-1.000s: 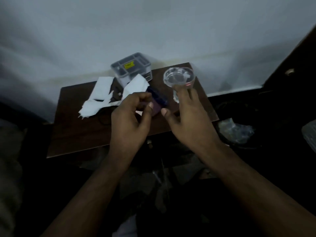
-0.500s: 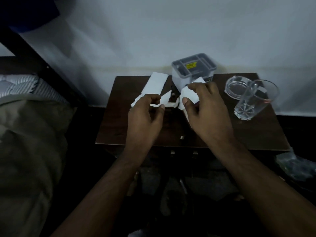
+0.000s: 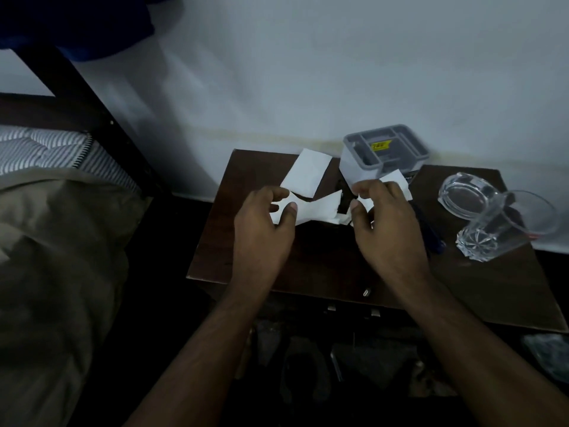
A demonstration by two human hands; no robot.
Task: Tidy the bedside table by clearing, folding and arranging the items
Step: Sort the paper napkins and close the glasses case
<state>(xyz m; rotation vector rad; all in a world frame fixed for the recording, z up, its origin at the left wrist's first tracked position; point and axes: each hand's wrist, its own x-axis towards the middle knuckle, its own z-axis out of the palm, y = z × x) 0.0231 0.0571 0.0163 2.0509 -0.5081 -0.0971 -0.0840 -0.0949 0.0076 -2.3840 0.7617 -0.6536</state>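
Both hands pinch the white tissue [image 3: 311,208] on the table [image 3: 323,260]: left hand [image 3: 261,232] its nine o'clock end, right hand [image 3: 388,226] its three o'clock end

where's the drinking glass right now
In the head view the drinking glass stands on the right side of the bedside table, just in front of the clear glass ashtray and to the right of the right hand.

Two bare forearms reaching forward side by side, left hand [image 3: 261,232] palm down with fingers curled, thumb and fingers pinching white paper [image 3: 314,208], right hand [image 3: 388,229] fingers curled, pinching the paper's other end, hands apart
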